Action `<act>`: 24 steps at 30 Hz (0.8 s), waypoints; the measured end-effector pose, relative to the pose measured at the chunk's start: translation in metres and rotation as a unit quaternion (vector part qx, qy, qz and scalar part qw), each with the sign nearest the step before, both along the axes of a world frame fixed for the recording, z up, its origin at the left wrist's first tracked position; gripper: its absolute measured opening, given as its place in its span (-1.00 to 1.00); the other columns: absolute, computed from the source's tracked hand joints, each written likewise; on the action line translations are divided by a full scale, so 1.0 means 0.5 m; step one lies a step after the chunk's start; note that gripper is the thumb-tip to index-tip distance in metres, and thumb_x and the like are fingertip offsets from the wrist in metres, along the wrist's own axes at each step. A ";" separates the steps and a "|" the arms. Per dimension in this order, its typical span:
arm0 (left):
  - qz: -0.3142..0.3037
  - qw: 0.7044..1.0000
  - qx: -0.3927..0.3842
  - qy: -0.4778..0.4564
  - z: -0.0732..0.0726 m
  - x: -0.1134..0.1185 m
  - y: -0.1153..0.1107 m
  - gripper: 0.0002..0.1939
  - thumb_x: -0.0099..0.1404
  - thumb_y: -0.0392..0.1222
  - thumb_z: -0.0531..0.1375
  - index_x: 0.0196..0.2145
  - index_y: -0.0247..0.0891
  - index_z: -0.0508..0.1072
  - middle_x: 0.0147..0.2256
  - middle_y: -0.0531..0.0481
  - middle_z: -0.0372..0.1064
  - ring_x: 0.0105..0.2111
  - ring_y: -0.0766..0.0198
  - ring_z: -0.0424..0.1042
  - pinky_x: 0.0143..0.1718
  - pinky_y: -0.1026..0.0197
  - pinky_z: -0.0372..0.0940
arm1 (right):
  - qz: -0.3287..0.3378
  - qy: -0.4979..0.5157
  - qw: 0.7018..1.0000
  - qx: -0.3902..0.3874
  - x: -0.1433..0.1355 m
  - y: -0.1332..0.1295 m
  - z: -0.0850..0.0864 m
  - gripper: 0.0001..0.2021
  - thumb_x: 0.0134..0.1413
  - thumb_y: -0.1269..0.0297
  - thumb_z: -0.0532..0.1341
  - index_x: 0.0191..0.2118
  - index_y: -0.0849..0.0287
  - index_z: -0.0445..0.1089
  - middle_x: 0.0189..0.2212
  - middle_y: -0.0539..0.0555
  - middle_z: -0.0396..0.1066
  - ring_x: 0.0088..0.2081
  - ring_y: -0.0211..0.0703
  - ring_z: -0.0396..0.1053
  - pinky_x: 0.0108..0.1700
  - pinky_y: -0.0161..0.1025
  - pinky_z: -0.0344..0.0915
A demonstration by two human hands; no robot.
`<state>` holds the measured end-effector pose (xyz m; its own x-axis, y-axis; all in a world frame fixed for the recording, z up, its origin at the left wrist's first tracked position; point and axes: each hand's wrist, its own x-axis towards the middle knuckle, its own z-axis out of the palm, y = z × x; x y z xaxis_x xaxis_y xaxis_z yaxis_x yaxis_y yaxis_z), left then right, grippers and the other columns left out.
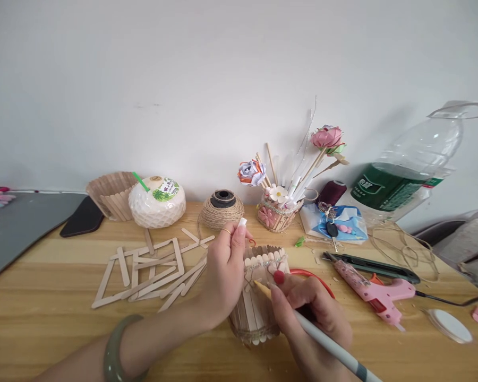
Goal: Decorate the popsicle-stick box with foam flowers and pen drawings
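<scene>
A small cup made of wooden craft sticks (252,313) stands in front of me, with twine near its base and a beaded trim near its top. My left hand (229,265) is closed at the cup's left side, pinching a small white piece (242,222) between thumb and finger. In my right hand (316,321) is a grey pen-like tool (334,347) with a yellowish tip, which points at the front of the cup just below the trim. A red ring-shaped object (314,276) lies partly hidden behind my right hand.
Loose craft sticks (147,273) lie left of my hands. Behind are a coconut (156,204), a twine spool (222,209) and a flower pot (278,212). On the right are a pink glue gun (376,292), a green cutter (374,267) and a large plastic bottle (396,180).
</scene>
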<state>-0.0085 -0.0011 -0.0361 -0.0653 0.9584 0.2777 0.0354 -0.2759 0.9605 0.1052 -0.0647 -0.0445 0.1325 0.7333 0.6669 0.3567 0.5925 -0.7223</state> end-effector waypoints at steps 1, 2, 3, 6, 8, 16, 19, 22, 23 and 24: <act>0.001 1.000 0.000 0.001 0.000 0.000 0.000 -0.61 0.38 0.11 0.00 -0.45 -0.20 0.31 -0.62 0.16 0.10 -0.58 0.33 0.13 -0.53 0.27 0.04 | 0.006 -0.003 1.000 0.002 0.000 0.000 0.001 -0.70 0.09 0.52 0.19 -0.52 0.08 0.09 -0.66 -0.17 0.15 -0.63 -0.37 0.10 -0.35 -0.31 0.38; 0.002 1.000 0.001 0.002 0.001 0.000 0.000 -0.61 0.38 0.11 0.00 -0.46 -0.20 0.31 -0.62 0.16 0.09 -0.58 0.33 0.12 -0.53 0.27 0.04 | 0.014 -0.009 1.000 0.005 0.001 0.001 0.001 -0.70 0.08 0.52 0.19 -0.52 0.09 0.08 -0.67 -0.18 0.15 -0.64 -0.38 0.09 -0.33 -0.30 0.38; 0.001 1.000 0.002 0.002 0.001 0.000 0.001 -0.61 0.39 0.11 0.00 -0.45 -0.20 0.31 -0.62 0.16 0.09 -0.59 0.33 0.12 -0.53 0.27 0.04 | 0.016 -0.014 1.000 0.008 0.001 0.001 0.001 -0.70 0.08 0.53 0.19 -0.52 0.09 0.08 -0.66 -0.18 0.15 -0.64 -0.38 0.10 -0.30 -0.29 0.39; -0.001 1.000 0.001 0.001 0.000 0.001 0.001 -0.62 0.39 0.10 -0.01 -0.45 -0.20 0.31 -0.61 0.15 0.09 -0.58 0.32 0.12 -0.53 0.27 0.03 | 0.001 -0.013 1.000 0.004 0.001 0.000 0.000 -0.70 0.09 0.52 0.18 -0.51 0.08 0.08 -0.65 -0.17 0.17 -0.62 -0.37 0.14 -0.27 -0.28 0.41; -0.001 1.000 -0.001 0.002 0.000 0.001 0.001 -0.63 0.39 0.08 -0.01 -0.44 -0.20 0.31 -0.61 0.15 0.09 -0.58 0.32 0.12 -0.53 0.27 0.03 | 0.006 -0.012 1.000 0.000 0.000 0.000 0.000 -0.71 0.10 0.51 0.18 -0.51 0.08 0.09 -0.66 -0.17 0.16 -0.62 -0.36 0.12 -0.32 -0.29 0.40; 0.005 1.000 -0.004 0.006 0.001 0.000 0.000 -0.63 0.38 0.10 0.01 -0.45 -0.19 0.31 -0.61 0.15 0.11 -0.57 0.31 0.14 -0.51 0.26 0.05 | -0.003 -0.014 1.000 0.012 -0.003 0.000 0.005 -0.71 0.11 0.48 0.18 -0.53 0.08 0.10 -0.67 -0.14 0.17 -0.63 -0.35 0.13 -0.35 -0.27 0.42; 0.003 1.000 -0.002 0.007 0.001 0.000 -0.001 -0.64 0.39 0.07 0.00 -0.45 -0.19 0.31 -0.62 0.16 0.09 -0.58 0.32 0.13 -0.52 0.26 0.04 | 0.008 -0.011 1.000 0.020 -0.003 0.003 0.007 -0.70 0.11 0.49 0.17 -0.53 0.08 0.08 -0.68 -0.16 0.14 -0.65 -0.36 0.09 -0.40 -0.29 0.39; 0.001 1.000 0.000 0.007 0.000 0.000 -0.001 -0.65 0.40 0.04 -0.02 -0.44 -0.19 0.31 -0.62 0.17 0.06 -0.59 0.33 0.11 -0.53 0.27 0.04 | 0.008 -0.009 1.000 0.017 -0.003 0.002 0.007 -0.70 0.10 0.50 0.17 -0.52 0.08 0.07 -0.68 -0.17 0.12 -0.65 -0.37 0.07 -0.43 -0.33 0.36; 0.001 1.000 0.001 0.007 0.000 0.001 -0.001 -0.65 0.40 0.04 -0.02 -0.44 -0.19 0.31 -0.62 0.17 0.06 -0.59 0.33 0.10 -0.53 0.27 0.04 | 0.010 -0.014 1.000 0.015 -0.003 0.001 0.006 -0.70 0.10 0.50 0.17 -0.52 0.08 0.06 -0.67 -0.17 0.13 -0.65 -0.37 0.07 -0.43 -0.34 0.36; 0.001 1.000 0.002 0.007 0.000 0.001 -0.001 -0.65 0.40 0.04 -0.02 -0.44 -0.20 0.31 -0.62 0.17 0.06 -0.59 0.33 0.10 -0.53 0.27 0.04 | 0.011 -0.018 1.000 0.015 -0.003 0.000 0.006 -0.70 0.10 0.50 0.17 -0.52 0.08 0.06 -0.67 -0.17 0.13 -0.64 -0.38 0.08 -0.42 -0.34 0.36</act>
<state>-0.0081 -0.0015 -0.0364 -0.0636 0.9572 0.2822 0.0502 -0.2794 0.9589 0.1039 -0.0646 -0.0416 0.0915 0.7153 0.6928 0.3687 0.6220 -0.6908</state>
